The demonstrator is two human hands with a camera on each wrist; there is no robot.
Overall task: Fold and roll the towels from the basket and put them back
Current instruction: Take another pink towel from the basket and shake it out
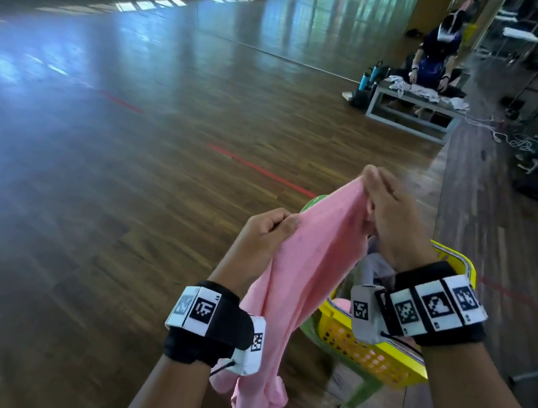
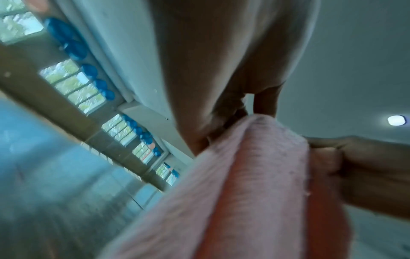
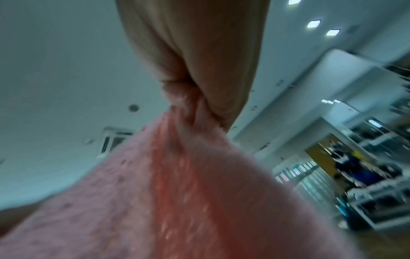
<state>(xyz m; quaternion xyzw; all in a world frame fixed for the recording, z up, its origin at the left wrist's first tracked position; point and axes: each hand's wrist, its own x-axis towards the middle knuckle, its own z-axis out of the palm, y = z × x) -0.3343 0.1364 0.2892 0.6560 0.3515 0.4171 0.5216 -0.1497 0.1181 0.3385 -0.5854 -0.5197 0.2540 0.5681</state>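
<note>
The left hand (image 1: 265,234) and the right hand (image 1: 388,220) each pinch the top edge of a pink towel (image 1: 298,284). The towel hangs down beside the yellow basket (image 1: 387,362), which stands on a green stool (image 1: 360,394).

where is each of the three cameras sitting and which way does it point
Head: worn on the head, looking forward and down at both hands, left hand and right hand, holding the pink towel over the yellow basket.
Left wrist: looks up along the left palm toward ceiling and windows.
Right wrist: looks up along the right palm toward ceiling.
Shared: all three show the pink towel.
</note>
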